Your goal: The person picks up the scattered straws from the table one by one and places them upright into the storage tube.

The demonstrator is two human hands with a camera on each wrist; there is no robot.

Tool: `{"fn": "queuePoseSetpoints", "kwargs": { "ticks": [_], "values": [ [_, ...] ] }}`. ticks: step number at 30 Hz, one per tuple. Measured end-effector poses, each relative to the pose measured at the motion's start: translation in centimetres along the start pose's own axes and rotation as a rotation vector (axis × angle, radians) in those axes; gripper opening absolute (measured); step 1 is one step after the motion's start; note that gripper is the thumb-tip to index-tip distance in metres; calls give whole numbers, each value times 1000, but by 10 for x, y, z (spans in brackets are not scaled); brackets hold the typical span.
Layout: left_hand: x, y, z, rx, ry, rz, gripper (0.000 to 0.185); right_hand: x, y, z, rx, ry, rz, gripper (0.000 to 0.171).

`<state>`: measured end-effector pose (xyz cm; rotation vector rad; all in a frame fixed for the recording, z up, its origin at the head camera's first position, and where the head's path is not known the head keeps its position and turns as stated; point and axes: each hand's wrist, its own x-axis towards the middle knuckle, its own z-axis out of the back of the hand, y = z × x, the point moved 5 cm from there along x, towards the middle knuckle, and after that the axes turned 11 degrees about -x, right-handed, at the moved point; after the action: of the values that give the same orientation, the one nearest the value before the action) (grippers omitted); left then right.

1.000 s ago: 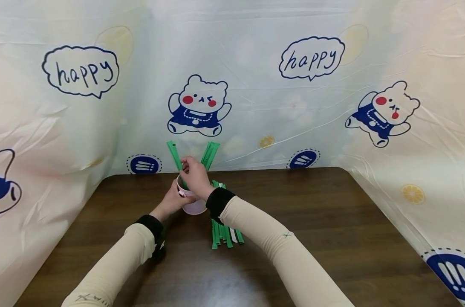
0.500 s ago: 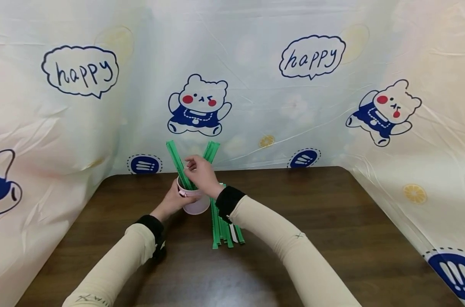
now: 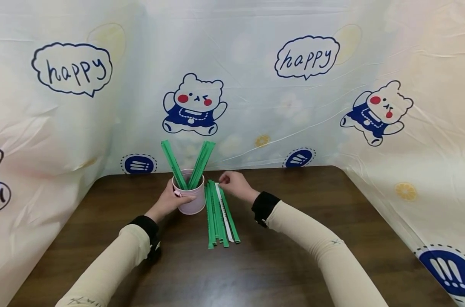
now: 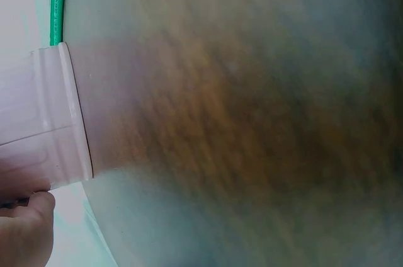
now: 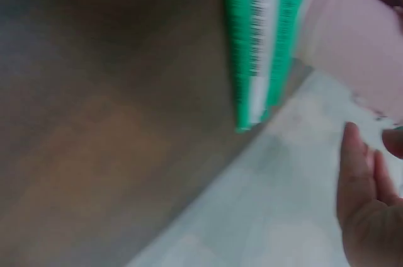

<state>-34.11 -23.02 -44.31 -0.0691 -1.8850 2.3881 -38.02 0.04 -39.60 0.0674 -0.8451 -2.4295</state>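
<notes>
My left hand (image 3: pixel 164 202) grips a pink bucket-like cup (image 3: pixel 192 205) around its left side, thumb across the front. The cup stands upright on the table. Two clusters of long, thin green stick packets (image 3: pixel 202 163) lean out of it, one to each side. Right of the cup lies a loose row of more printed green packets (image 3: pixel 213 215), with one white packet (image 3: pixel 225 215) among them. My right hand (image 3: pixel 238 186) hovers by the far end of this row, fingers loosely bent. In the right wrist view those fingers (image 5: pixel 356 166) are apart from the packets and hold nothing.
The brown wooden table (image 3: pixel 293 238) has rounded far corners. A pale printed curtain (image 3: pixel 255 106) with bears and "happy" bubbles hangs close behind its far edge and along both sides.
My right hand has let go of packets in the cup and moved right, to the far end of the loose row. The left hand still holds the cup. The view has turned slightly.
</notes>
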Motion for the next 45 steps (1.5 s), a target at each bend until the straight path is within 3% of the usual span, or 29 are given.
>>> {"fn": "queuePoseSetpoints", "kwargs": {
  "ticks": [5,8,11,13,20,26,29,32,36,41,45],
  "values": [
    [0,-5,-3,3,11,-16,101,-1,-27,-19,-4,76,-171,27],
    [-1,-7,-5,4,10,-28,101,2,-34,-29,-40,86,-223,12],
    [1,-6,-6,-1,8,-31,101,5,-38,-37,-45,93,-246,44],
    [1,-5,-7,-2,8,-26,101,6,-39,-41,-44,94,-254,54],
    [1,-6,-6,0,9,-25,101,8,-37,-45,-130,84,-267,59],
    [0,-4,-5,3,9,-22,101,7,-37,-47,-118,93,-277,58],
    [-1,-3,-5,3,11,-7,102,3,-39,-45,-50,90,-306,42],
    [-2,-3,-4,-6,12,6,102,-3,-38,-38,55,78,-344,3],
    [-3,-4,-2,-24,9,6,102,-9,-34,-26,181,66,-368,33],
    [-5,-3,-1,-20,9,-15,101,-10,-33,-11,243,40,-382,34],
    [-5,-3,0,-11,9,-14,102,-5,-32,12,233,-31,-363,35]
  ]
}}
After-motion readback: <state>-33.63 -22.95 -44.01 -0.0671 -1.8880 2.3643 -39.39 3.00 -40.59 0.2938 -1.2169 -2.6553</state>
